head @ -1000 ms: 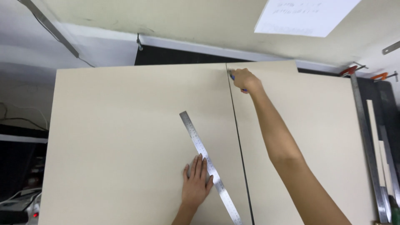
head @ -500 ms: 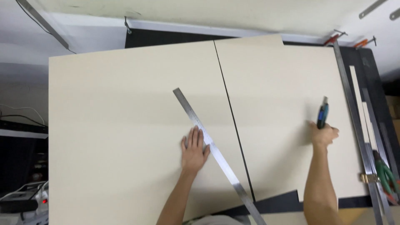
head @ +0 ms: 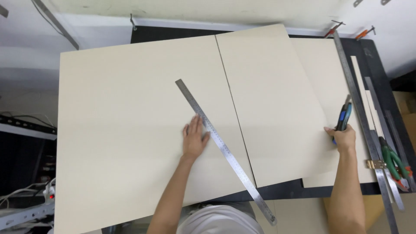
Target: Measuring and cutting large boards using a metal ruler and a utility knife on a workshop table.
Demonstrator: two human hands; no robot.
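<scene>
Left hand (head: 194, 141) flat on long steel ruler (head: 223, 147) lying diagonally across beige board (head: 130, 130); right hand (head: 342, 138) grips blue-handled knife (head: 344, 117).

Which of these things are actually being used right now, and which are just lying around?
In use: steel ruler under the left hand; utility knife in the right hand; large beige board; cut-off beige panel.

Lying about: green-handled pliers; long metal straightedges; orange clamps.

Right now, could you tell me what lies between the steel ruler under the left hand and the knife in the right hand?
In the head view, only beige board: the cut line and the separated right-hand panel lie between the ruler and the knife.
</scene>
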